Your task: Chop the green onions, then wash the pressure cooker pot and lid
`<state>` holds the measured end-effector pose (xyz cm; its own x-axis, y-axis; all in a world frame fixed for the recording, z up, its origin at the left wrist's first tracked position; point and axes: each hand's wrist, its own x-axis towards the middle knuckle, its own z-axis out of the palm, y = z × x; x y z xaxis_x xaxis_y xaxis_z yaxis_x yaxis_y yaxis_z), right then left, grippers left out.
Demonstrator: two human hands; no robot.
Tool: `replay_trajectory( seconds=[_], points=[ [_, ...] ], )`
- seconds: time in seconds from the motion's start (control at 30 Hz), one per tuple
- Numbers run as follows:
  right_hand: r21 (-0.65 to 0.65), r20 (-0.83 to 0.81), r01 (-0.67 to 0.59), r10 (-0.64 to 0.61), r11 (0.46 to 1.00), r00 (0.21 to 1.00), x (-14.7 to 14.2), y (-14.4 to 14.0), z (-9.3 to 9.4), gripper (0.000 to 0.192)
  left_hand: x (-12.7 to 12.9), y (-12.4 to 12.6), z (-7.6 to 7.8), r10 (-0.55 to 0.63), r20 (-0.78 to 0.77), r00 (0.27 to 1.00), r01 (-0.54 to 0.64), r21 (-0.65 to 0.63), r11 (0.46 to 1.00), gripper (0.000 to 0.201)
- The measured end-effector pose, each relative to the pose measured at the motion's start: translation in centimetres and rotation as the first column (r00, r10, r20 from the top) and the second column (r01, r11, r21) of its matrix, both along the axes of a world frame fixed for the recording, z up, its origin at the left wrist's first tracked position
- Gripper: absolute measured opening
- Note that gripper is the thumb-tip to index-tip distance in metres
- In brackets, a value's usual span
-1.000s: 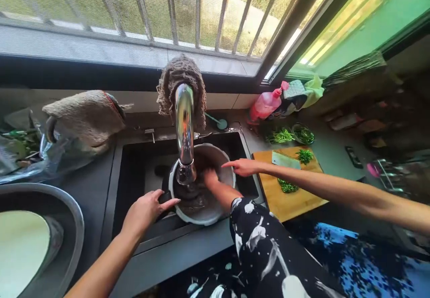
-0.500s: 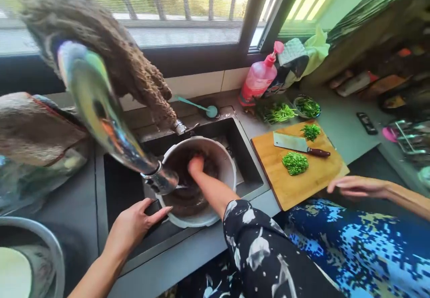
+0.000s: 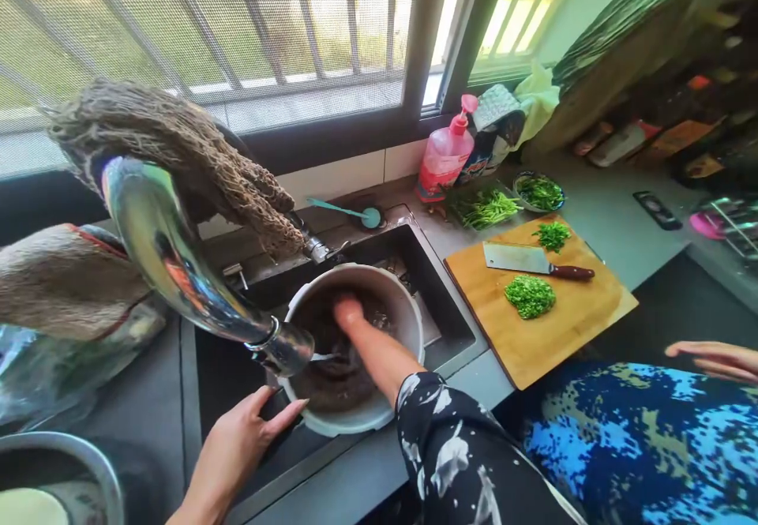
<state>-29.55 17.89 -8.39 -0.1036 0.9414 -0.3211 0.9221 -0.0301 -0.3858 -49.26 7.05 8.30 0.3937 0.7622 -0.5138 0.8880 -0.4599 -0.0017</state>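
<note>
A large silver metal pot (image 3: 422, 335) sits in the dark sink, holding murky brown water. My left hand (image 3: 242, 434) grips the pot at its near left side, thumb over the rim, close to a dark handle. Into the pot reaches my right hand (image 3: 348, 312), its fingers hidden in the water. Above the pot's left side is the chrome faucet (image 3: 281, 347), with a stream of water running from it. A black sleeve with white blotches covers my right upper arm.
Right of the sink, a wooden cutting board (image 3: 568, 335) bears a cleaver (image 3: 518, 256) and chopped greens (image 3: 530, 296). A co-worker's hand (image 3: 716, 358) is near it. Behind stand a pink soap bottle (image 3: 445, 158) and a bowl of greens (image 3: 538, 192). A metal basin (image 3: 95, 462) is at lower left.
The view has shifted, so the sink and board appear lower. My right hand has moved slightly within the pot; my left keeps its hold. The co-worker's hand has moved right, away from the board.
</note>
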Motion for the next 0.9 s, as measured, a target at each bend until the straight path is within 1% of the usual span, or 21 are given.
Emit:
replay_trajectory(
  seconds=[0.07,0.1,0.13,0.17,0.2,0.23,0.27,0.3,0.33,0.4,0.43,0.47,0.5,0.57,0.67,0.73,0.8,0.9],
  points=[
    [-0.048,0.070,0.166,-0.162,0.985,0.984,0.5,0.3,-0.3,0.027,0.0,0.1,0.1,-0.017,-0.031,0.999,0.016,-0.013,1.000,0.069],
    [-0.075,0.089,0.230,-0.223,0.970,0.971,0.4,0.3,-0.3,0.029,0.0,0.2,0.1,-0.025,-0.040,0.999,0.024,-0.026,0.999,0.069],
    [-0.100,0.091,0.262,-0.253,0.960,0.963,0.1,0.2,-0.3,0.030,0.0,0.3,0.2,-0.030,-0.044,0.999,0.028,-0.040,0.999,0.069],
    [-0.117,0.077,0.258,-0.251,0.959,0.965,-0.4,0.0,-0.2,0.031,0.1,0.4,0.3,-0.030,-0.045,0.999,0.027,-0.056,0.998,0.068],
    [-0.119,0.046,0.217,-0.213,0.969,0.976,-1.0,-0.3,0.0,0.031,0.2,0.5,0.5,-0.028,-0.043,0.999,0.025,-0.072,0.997,0.067],
    [-0.120,0.001,0.144,-0.145,0.982,0.989,-1.6,-0.5,0.1,0.030,0.3,0.6,0.7,-0.021,-0.040,0.999,0.017,-0.088,0.996,0.066],
    [-0.143,-0.045,0.078,-0.086,0.987,0.995,-2.0,-0.6,0.2,0.029,0.4,0.7,0.9,-0.007,-0.037,0.999,0.003,-0.100,0.995,0.065],
    [-0.201,-0.081,0.054,-0.071,0.978,0.994,-2.1,-0.5,0.3,0.028,0.6,0.8,1.1,0.013,-0.031,0.999,-0.016,-0.112,0.994,0.063],
    [-0.269,-0.101,0.080,-0.111,0.960,0.989,-2.0,-0.3,0.3,0.031,0.8,0.8,1.3,0.041,-0.019,0.999,-0.043,-0.125,0.991,0.061],
    [-0.368,-0.100,0.199,-0.252,0.908,0.963,-1.1,0.5,0.0,0.042,1.0,0.9,1.5,0.115,0.026,0.993,-0.110,-0.151,0.982,0.055],
    [-0.376,-0.089,0.264,-0.318,0.888,0.944,-0.5,1.0,-0.2,0.046,1.0,1.0,1.5,0.153,0.049,0.987,-0.143,-0.166,0.976,0.052],
    [-0.352,-0.081,0.312,-0.361,0.883,0.929,0.1,1.5,-0.5,0.049,1.0,1.0,1.4,0.182,0.071,0.981,-0.167,-0.180,0.970,0.051],
    [-0.320,-0.080,0.335,-0.378,0.886,0.922,0.6,2.0,-0.8,0.050,0.9,1.0,1.2,0.199,0.085,0.976,-0.181,-0.189,0.965,0.050],
    [-0.290,-0.087,0.336,-0.374,0.896,0.923,1.1,2.5,-1.5,0.050,0.7,0.9,0.9,0.188,0.094,0.978,-0.168,-0.189,0.967,0.053],
    [-0.266,-0.098,0.342,-0.378,0.901,0.921,0.8,2.5,-2.1,0.045,0.3,0.7,0.4,0.097,0.071,0.993,-0.084,-0.167,0.982,0.060],
    [-0.261,-0.095,0.343,-0.378,0.902,0.921,0.3,2.2,-2.2,0.042,0.1,0.5,0.2,0.066,0.042,0.997,-0.059,-0.162,0.985,0.062],
    [-0.255,-0.095,0.340,-0.373,0.905,0.923,0.0,2.0,-2.0,0.042,-0.2,0.4,-0.2,0.087,0.046,0.995,-0.079,-0.159,0.984,0.059],
    [-0.230,-0.113,0.336,-0.368,0.914,0.923,-0.2,1.9,-1.9,0.039,-0.7,0.3,-0.8,0.122,0.096,0.988,-0.107,-0.155,0.982,0.054]
  ],
)
